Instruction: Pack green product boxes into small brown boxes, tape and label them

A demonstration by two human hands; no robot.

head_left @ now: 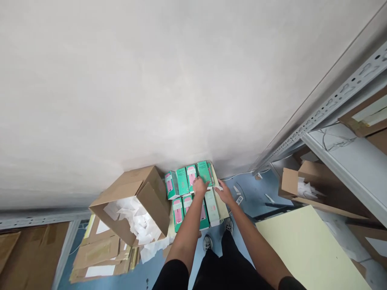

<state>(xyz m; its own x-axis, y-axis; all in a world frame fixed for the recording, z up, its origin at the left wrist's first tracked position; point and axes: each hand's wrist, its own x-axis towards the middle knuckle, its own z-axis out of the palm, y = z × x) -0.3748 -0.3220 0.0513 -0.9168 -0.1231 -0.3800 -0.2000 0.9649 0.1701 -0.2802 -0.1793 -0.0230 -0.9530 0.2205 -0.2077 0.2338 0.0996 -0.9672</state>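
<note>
At least eight green cardboard boxes (pixel 182 181) stand in two rows: five at the back, counting one that shows only as a narrow strip, and three in front, where a forearm may hide more. One pale greenish-white oblong box (pixel 212 207) joins the front row. Two bare hands (pixel 200 187) and two laced shoes (pixel 207 243) are visible. Two open brown cardboard cartons (pixel 159 189) hold crumpled white paper (pixel 134 217). The flattened brown cardboard sheets (pixel 98 253) overlap too much to count.
</note>
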